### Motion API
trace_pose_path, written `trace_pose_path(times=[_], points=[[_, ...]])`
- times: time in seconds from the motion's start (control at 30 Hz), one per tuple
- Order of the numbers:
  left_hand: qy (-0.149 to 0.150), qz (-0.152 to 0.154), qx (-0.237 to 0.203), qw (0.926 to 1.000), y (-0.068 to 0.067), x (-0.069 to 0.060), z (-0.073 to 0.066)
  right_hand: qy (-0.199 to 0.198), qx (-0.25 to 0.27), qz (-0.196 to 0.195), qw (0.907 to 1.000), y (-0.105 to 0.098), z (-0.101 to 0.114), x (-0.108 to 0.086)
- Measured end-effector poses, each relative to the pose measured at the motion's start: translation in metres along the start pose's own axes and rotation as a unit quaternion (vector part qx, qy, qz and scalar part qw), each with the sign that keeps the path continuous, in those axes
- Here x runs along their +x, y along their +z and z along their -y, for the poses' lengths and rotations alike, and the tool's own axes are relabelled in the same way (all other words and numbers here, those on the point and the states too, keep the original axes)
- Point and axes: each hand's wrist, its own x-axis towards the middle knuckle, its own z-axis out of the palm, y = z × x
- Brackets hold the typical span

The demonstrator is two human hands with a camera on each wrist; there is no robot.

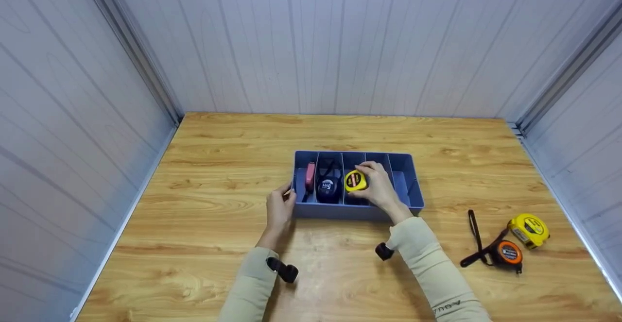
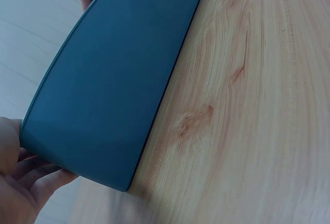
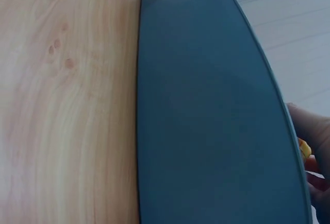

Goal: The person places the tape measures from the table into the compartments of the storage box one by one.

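A blue-grey divided box (image 1: 359, 211) sits on the table. My left hand (image 1: 281, 208) holds its left end near the front corner; in the left wrist view the fingers (image 2: 49, 183) lie against the outside of the end wall. Over the third compartment from the left, my right hand (image 1: 379, 186) pinches a small yellow tape measure (image 1: 355, 180) between thumb and fingers. Only a bit of the yellow tape measure (image 3: 305, 149) shows behind the rim in the right wrist view. A pink tape measure (image 1: 310, 176) stands in the leftmost compartment, a dark blue one (image 1: 329, 187) in the second.
Right of the box, a larger yellow tape measure (image 1: 529, 230) and an orange-and-black tape measure (image 1: 508, 254) with a black strap lie on the wooden table (image 1: 218, 176). Pale panel walls (image 1: 316, 45) enclose the back and both sides. My right forearm crosses in front of the box's right end.
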Motion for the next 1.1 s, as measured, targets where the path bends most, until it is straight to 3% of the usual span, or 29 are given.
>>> trace_pose_path(times=[0.13,0.4,0.63,0.93,1.1], points=[[-0.004,0.004,-0.007,1.0000,-0.0007,-0.0003,0.0000,-0.007,-0.002,0.011,0.9999,0.0025,-0.0011,-0.0001],[0.043,-0.008,0.034,0.9985,-0.0031,0.0005,0.0030,-0.035,-0.002,0.016,0.9992,0.0059,-0.0035,-0.0004],[0.030,-0.005,0.026,0.9992,-0.0030,0.0008,0.0032,-0.051,-0.006,0.019,0.9985,0.0093,-0.0047,-0.0008],[0.030,-0.008,0.031,0.9990,-0.0015,0.0020,0.0011,-0.033,-0.005,0.021,0.9992,0.0098,-0.0050,-0.0025],[0.005,-0.009,0.026,0.9996,-0.0002,0.0017,0.0004,-0.030,-0.007,0.021,0.9993,0.0100,-0.0036,-0.0044]])
